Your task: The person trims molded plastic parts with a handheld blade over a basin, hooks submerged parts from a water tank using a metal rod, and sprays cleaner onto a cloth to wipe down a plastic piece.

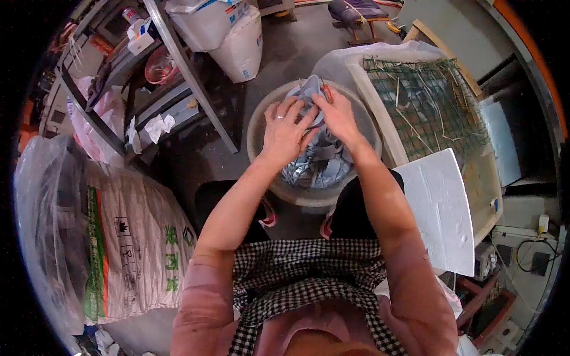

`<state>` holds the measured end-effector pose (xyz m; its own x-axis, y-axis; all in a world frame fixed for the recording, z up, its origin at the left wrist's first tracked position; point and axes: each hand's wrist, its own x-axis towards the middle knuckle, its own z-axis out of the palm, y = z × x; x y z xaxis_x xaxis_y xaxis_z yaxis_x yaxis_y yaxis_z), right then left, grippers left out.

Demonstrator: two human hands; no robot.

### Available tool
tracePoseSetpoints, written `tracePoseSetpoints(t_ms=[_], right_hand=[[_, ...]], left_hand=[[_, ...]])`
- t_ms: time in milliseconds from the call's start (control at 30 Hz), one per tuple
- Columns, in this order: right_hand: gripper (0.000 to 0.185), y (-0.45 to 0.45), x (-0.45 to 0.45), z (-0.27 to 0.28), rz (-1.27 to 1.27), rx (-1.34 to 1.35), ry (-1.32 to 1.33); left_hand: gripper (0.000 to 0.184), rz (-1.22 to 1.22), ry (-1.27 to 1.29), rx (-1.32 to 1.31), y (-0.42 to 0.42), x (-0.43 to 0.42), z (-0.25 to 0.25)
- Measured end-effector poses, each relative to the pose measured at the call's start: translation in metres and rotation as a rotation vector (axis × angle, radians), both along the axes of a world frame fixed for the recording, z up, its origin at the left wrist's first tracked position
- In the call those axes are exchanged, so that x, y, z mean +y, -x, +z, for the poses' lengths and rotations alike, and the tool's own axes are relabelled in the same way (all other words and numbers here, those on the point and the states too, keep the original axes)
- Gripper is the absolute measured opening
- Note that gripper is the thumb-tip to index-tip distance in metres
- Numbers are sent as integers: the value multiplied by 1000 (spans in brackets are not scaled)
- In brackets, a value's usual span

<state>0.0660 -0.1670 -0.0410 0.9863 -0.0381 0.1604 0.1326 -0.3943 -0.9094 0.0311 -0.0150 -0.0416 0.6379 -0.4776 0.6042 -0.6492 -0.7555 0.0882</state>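
A curved grey plastic piece is held up over a round tub. My left hand has its fingers bent around the near left side of the piece, and a ring shows on one finger. From the right, my right hand pinches near the piece's edge. A small red-orange object, perhaps a tool handle, shows at its fingers; most of it is hidden. More grey plastic pieces lie heaped in the tub below both hands.
On the right stands a wooden-framed box with green netting, and a white foam board leans by my right leg. Large printed sacks fill the left side. A metal rack and white bags are farther back.
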Motion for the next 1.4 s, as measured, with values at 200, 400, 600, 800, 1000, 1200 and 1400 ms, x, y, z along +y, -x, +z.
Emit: tracePoseSetpoints(t_ms=[200,400,600,800,1000,1200,1400], right_hand=[[41,-3,2,-5,-46,-70,90],[41,3,4,-4,-74,-110,214],[41,-3,-1,-14,-107,-163,216],[42,0,-1,-11,-92,-116,259],[45,-8,-20,6,-168,172,-354],[41,4,-12,22,-46,178,-788],[31,0,-15,-6,17,-107,-1]], left_hand=[[47,59,-45,0,-7,-7,-14],[44,73,37,78,-7,-13,-25],[42,30,10,37,-11,-13,-27],[40,30,-93,176,-7,-13,-24],[52,196,461,165,3,-10,0],[23,77,1231,825,-8,9,0],[23,-158,1775,1085,-2,19,21]])
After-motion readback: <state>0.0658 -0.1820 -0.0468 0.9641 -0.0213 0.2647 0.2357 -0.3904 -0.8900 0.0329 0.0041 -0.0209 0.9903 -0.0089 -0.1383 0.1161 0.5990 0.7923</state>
